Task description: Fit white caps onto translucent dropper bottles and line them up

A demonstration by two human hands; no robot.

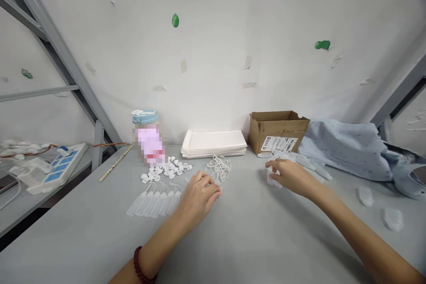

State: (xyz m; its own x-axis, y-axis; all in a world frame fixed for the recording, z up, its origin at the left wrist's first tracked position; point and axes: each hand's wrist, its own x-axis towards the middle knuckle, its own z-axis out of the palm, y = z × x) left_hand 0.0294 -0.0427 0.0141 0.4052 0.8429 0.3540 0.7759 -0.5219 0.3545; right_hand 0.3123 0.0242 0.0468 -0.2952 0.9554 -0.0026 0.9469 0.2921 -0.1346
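My left hand hovers low over the grey table with its fingers curled together. What they hold, if anything, is hidden. Just behind it lies a tangle of white cord loops. To its left, a row of several translucent plastic sleeves with cord loops lies flat. A pile of small white caps sits behind that row. On the right, my right hand has its thumb and fingers closed about a translucent white plastic piece, in front of the cardboard box.
At the wall stand a stack of white boards or envelopes, an open cardboard box and a blue-lidded container. Blue cloth and loose translucent pieces lie at right. A thin stick and a power strip are at left.
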